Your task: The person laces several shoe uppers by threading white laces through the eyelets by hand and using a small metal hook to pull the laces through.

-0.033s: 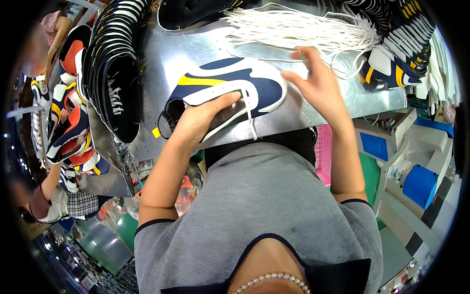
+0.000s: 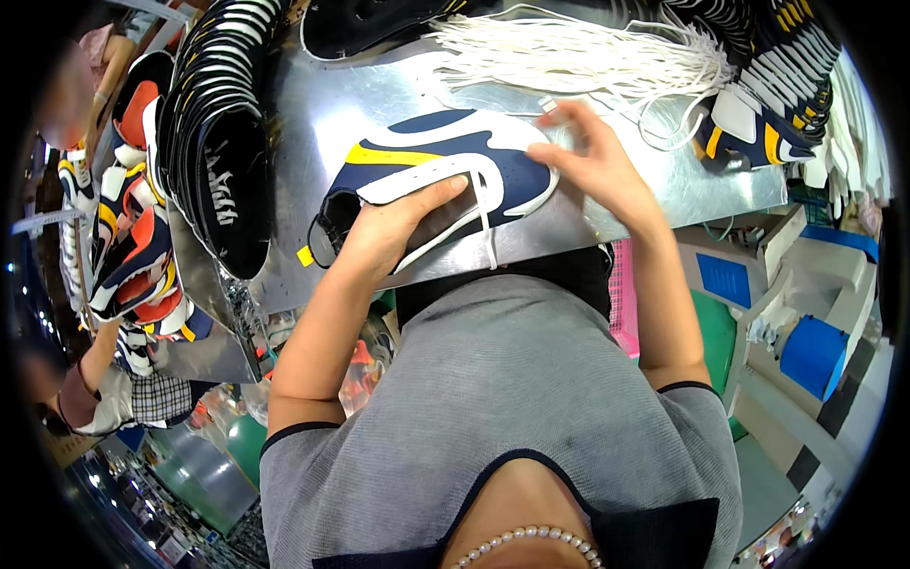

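Lying on its side across a shiny metal worktable (image 2: 379,104), a navy, white and yellow shoe upper (image 2: 445,171) sits between a worker's two bare hands, near the table's front edge. The left hand (image 2: 393,232) presses flat over the white eyelet panel and the dark opening, fingers spread and resting on the material, gripping nothing. The right hand (image 2: 592,161) rests at the toe end, fingers curled and pinching the end of a white shoelace (image 2: 485,213), which trails down over the side of the upper toward the table edge. Just behind the right hand lies a loose bundle of white laces (image 2: 588,52), spilling across the back of the table. A fanned row of dark uppers (image 2: 223,142) stands stacked to the left, and more navy and yellow uppers (image 2: 768,123) are ranked to the right. At the far left edge, another person's arm (image 2: 95,379) reaches among orange and navy shoes (image 2: 137,256).
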`<act>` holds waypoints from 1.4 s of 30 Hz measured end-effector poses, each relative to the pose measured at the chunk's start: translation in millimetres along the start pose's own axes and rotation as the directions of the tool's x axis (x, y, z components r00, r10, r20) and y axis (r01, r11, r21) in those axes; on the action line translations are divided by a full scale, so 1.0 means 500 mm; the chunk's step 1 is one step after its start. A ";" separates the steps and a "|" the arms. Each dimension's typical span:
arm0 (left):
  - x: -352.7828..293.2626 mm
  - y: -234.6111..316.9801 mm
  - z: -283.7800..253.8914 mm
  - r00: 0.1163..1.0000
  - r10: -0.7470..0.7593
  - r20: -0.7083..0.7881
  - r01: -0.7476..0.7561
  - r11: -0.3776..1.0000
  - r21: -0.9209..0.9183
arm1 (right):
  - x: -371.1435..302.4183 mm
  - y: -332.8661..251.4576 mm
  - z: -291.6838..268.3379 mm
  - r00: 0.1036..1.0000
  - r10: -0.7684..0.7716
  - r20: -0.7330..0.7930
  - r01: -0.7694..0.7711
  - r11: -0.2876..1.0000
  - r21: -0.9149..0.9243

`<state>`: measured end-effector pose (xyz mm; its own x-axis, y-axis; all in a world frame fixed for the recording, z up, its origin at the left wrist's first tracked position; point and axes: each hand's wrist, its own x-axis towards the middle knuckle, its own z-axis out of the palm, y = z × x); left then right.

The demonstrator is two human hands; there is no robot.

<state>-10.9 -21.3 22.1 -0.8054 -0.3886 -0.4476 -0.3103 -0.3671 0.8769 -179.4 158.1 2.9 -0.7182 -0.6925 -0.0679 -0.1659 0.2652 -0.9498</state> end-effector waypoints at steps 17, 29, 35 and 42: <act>-0.007 0.020 -0.016 0.941 0.275 0.198 -0.266 0.235 0.935 | 0.033 0.061 0.060 0.989 0.129 -0.072 -0.094 0.926 0.367; -0.007 0.117 -0.007 0.719 0.671 0.182 -0.370 0.148 0.917 | -0.137 0.041 0.080 0.826 -0.036 0.563 -0.023 0.995 0.097; -0.020 0.188 -0.018 0.694 0.697 0.181 -0.471 0.250 0.846 | -0.257 0.050 -0.013 0.935 0.005 0.356 0.097 0.958 -0.269; -0.013 0.011 -0.005 0.914 0.282 0.292 -0.338 0.132 0.932 | -0.148 -0.040 0.016 0.999 -0.043 0.026 0.039 0.987 0.156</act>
<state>-6.0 -22.8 29.5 -0.9709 -0.2120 -0.1111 -0.2394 0.8702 0.4307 -117.8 198.7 24.4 -0.6924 -0.7207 -0.0348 -0.0862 0.1306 -0.9877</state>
